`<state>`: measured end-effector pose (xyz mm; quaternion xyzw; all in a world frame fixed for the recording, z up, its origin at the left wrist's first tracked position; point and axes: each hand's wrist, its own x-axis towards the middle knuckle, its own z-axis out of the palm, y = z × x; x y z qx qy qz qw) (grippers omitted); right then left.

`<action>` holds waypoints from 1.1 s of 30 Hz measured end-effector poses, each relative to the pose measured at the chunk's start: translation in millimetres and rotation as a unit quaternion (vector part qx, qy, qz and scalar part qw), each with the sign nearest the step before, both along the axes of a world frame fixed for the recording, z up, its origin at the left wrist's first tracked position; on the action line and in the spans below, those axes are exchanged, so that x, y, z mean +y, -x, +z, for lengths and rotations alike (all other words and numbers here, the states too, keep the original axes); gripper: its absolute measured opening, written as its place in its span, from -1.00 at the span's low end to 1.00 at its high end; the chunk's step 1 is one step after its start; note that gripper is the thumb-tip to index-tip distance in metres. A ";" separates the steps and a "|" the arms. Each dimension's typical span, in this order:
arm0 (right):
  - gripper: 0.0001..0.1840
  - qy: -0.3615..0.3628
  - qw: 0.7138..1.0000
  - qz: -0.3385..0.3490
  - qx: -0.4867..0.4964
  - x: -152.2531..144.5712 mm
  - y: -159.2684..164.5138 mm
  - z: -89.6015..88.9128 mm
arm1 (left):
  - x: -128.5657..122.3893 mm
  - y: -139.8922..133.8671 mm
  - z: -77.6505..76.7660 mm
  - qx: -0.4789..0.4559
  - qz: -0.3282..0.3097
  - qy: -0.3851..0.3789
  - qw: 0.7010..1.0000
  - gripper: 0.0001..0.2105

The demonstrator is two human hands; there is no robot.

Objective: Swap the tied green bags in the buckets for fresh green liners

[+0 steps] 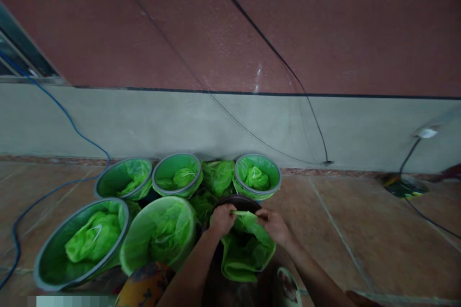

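Observation:
A green mesh bag (236,266) hangs with its mouth open in front of me. My left hand (223,219) pinches the far edge of that mouth, fingers closed. My right hand (275,226) grips the same edge a little to the right, and a short strip of the hem runs stretched between both hands. Behind and below the bag shows the rim of a dark bucket (239,198); the rest of it is mostly hidden by the bag and my arms. Just left of my left forearm stands a pale green-lined tub (135,237) with bunched green netting (169,232) inside.
More grey-rimmed tubs with green lining stand on the tiled floor (324,249): front left (45,254), back left (104,184), back middle (156,177) and back right (278,180). Green netting (218,177) lies between them. A blue cable (59,184) crosses at left; a wall (144,120) rises behind.

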<state>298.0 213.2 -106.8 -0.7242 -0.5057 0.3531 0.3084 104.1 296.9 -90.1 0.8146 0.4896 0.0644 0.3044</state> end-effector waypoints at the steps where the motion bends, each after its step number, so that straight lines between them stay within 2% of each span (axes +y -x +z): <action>1: -0.78 0.003 1.000 -0.020 -0.005 -4.8 -3.4 -2.3 | 4.2 2.9 -3.7 -0.017 -0.002 0.009 1.000 -0.78; 4: -0.77 0.025 0.998 -0.048 -0.034 -13.5 -7.7 -4.2 | 15.4 11.5 -8.1 -0.051 -0.007 0.045 0.998 -0.80; 7: -0.72 0.034 0.995 -0.065 -0.062 -12.0 -1.8 1.7 | 22.9 16.1 -4.2 -0.080 -0.010 0.075 0.994 -0.79; 11: -0.58 0.030 0.997 -0.062 -0.032 -10.5 12.3 10.1 | 26.0 17.1 0.4 -0.087 0.004 0.076 0.993 -0.78; 14: -0.63 0.037 0.997 -0.054 -0.030 -17.2 17.5 7.0 | 24.4 18.1 -1.6 -0.084 0.014 0.070 0.994 -0.77; 18: -0.66 0.032 0.990 -0.132 0.032 -23.6 13.6 -6.2 | 22.1 22.8 -4.6 -0.086 0.005 0.081 0.993 -0.79; 21: -0.61 -0.004 0.975 -0.205 0.091 -18.9 10.2 -12.9 | 21.3 25.8 -2.3 -0.086 -0.015 0.107 0.990 -0.86; 23: -0.61 -0.033 0.968 -0.227 0.099 -13.2 10.5 -13.9 | 20.2 26.5 1.1 -0.100 -0.023 0.142 0.985 -0.89; 26: -0.63 -0.069 0.971 -0.216 0.074 -6.2 11.8 -12.4 | 16.8 27.1 6.1 -0.160 -0.017 0.223 0.961 -0.84; 29: -0.63 -0.079 0.983 -0.167 -0.001 -4.5 9.6 -11.5 | 13.9 29.7 7.9 -0.225 0.013 0.282 0.933 -0.73; 31: -0.62 -0.082 0.987 -0.126 -0.059 -5.2 6.3 -12.8 | 14.7 31.9 7.2 -0.252 0.034 0.281 0.925 -0.74; 33: -0.61 -0.082 0.986 -0.090 -0.110 -4.4 3.3 -15.4 | 18.8 33.0 5.8 -0.256 0.049 0.256 0.931 -0.79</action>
